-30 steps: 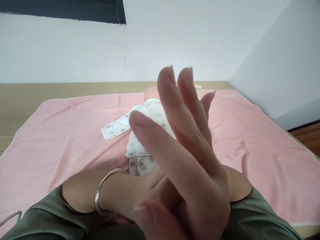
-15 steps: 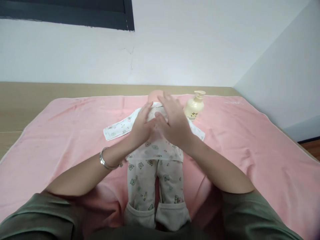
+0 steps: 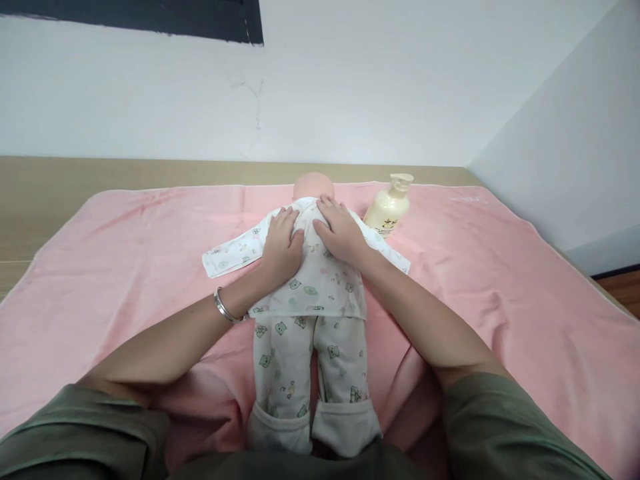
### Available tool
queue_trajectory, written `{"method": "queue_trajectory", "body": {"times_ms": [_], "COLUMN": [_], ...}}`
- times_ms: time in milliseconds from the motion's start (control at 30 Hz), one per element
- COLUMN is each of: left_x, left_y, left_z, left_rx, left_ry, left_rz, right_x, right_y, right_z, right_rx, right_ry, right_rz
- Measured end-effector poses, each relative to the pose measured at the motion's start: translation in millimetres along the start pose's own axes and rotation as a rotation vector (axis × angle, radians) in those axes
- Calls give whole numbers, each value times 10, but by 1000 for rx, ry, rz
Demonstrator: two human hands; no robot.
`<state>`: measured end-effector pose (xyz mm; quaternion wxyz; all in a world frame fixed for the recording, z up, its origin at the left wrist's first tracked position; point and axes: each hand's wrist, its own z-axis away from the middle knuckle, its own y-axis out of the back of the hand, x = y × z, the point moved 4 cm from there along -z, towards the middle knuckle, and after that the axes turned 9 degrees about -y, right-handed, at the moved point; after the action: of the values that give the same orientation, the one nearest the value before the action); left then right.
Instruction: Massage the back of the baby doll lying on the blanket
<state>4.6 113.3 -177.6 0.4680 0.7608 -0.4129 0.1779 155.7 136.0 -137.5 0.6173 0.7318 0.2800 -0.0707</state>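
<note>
A baby doll (image 3: 313,185) lies with its bald head toward the wall and its face out of sight. It wears a white printed top (image 3: 320,287) and matching footed trousers (image 3: 287,360). My left hand (image 3: 283,243) rests flat on the left side of the upper back, fingers stretched out. On the right side, my right hand (image 3: 341,230) lies flat in the same way, its fingertips near the neckline. Neither hand grips anything. The doll's sleeves spread out to both sides, their ends flat on the blanket.
A pink blanket (image 3: 165,267) lies under the doll on a wooden surface (image 3: 45,193). Just right of the doll's shoulder stands a cream pump bottle (image 3: 389,208). White walls rise behind and at the right, with a dark frame (image 3: 200,20) at upper left.
Both hands were raised and close together above the doll's back. They have come down and apart onto the top, one on each side. The view has tilted slightly downward.
</note>
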Motion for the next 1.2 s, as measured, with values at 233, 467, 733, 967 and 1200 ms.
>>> {"method": "queue_trajectory", "body": {"times_ms": [233,467,733,967,1200], "left_x": [-40,1,10,23,13], "left_y": [-10,43,44,16,24], "left_z": [-108,-144,-130,-162,-140], "left_rx": [-133,-111,-97,-89,-72], "left_ry": [-80,-107,-95,-151,-125], "left_rz": [-27,24,-27,-57,-65], "right_x": [-252,-369,-84,-514,0], "right_y": [-44,-111,15,-138,26], "right_z": [326,336,104,507,-14], "right_rx": [99,-33,-24,22,-87], "right_ry": [-44,187,-104,39,69], "right_rz": [175,120,117,195,47]}}
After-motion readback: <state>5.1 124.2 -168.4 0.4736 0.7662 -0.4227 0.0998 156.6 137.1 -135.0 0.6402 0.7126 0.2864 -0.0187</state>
